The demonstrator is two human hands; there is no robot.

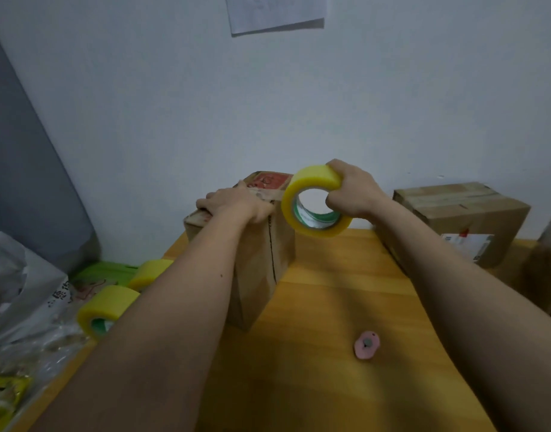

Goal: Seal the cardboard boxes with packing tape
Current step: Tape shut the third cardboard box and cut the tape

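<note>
**Trainee:** What is happening at this step?

**Instructor:** The left hand (233, 202) is lying on top of the box (258, 263), fingers flat, pressing the lid down near its left edge. The right hand (350, 190) is gripping the tape roll (314, 201), fingers curled over the rim and into the core. The roll is hanging just beside the box's right top edge, and a short strip of tape (272, 194) is running from it onto the lid.

**Trainee:** How should the strip be laid well?

**Instructor:** In my judgement, the roll should be kept low and pulled straight along the seam, so the strip is going down under even tension. The left hand should be following behind, smoothing the tape flat. Letting the roll tilt is likely to produce wrinkles or a strip drifting off the seam.

**Trainee:** What does the box look like?

**Instructor:** It is plain brown cardboard, standing tall and narrow at the far left of the table (345, 300). A red printed patch is showing on its top, and a dark line is running down its near right face. Whether the flaps are meeting fully under the hand cannot be told.

**Trainee:** And the roll?

**Instructor:** It is yellowish, translucent and wide, with a green and white core.

**Trainee:** Anything else within reach?

**Instructor:** A second box (464, 216), already bearing tape, is sitting at the far right. Two spare rolls (107, 305) are lying at the left, and a small pink object (366, 344) is lying on the near table.
</note>
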